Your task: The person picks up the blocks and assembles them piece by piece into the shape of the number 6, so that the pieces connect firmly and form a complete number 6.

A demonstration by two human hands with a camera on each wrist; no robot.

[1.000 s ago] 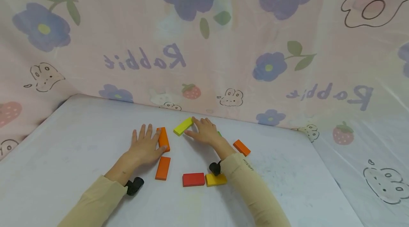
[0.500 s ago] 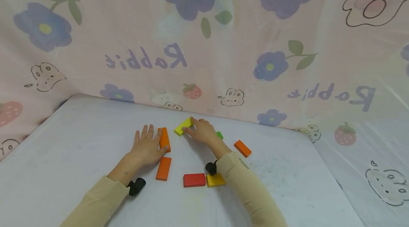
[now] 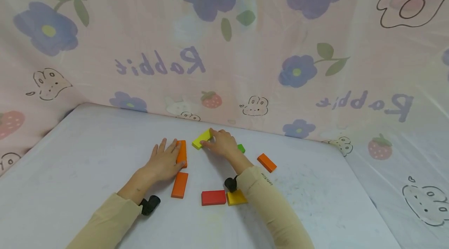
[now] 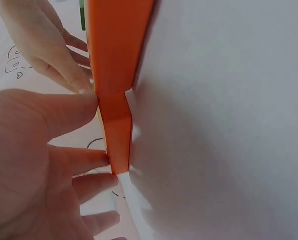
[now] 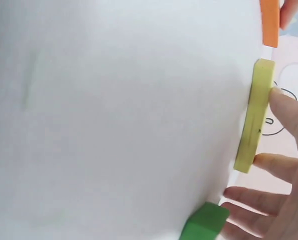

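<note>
Left hand [image 3: 163, 165]: fingers nearly straight and spread, not closed round anything. Thumb and index finger touch the far orange block [image 3: 183, 151], on the left part of the table [image 3: 105, 151]. Compared with one second earlier, the fingertips have moved slightly right and the far end of this block has swung right, so it now lies straighter.

Right hand [image 3: 224, 144]: partly curled. Thumb and index finger pinch the bright yellow block [image 3: 202, 137], the thumb at its near side and the index finger at its right end. This block lies aslant at the far side, right of the far orange block and apart from it. Its position is much as before; the thumb now reaches further over it.

Near orange block [image 3: 179, 185]: just nearer than the far orange block, roughly in line with it. Red block [image 3: 213, 198]: near side, with the dark yellow block [image 3: 236, 198] just to its right, partly covered by the right wrist camera [image 3: 230, 184], which has shifted left. Green block [image 3: 241, 148]: just right of the right hand, partly hidden, though more of it shows than earlier. Right orange block [image 3: 267, 163]: further right, aslant, no visible change.
</note>
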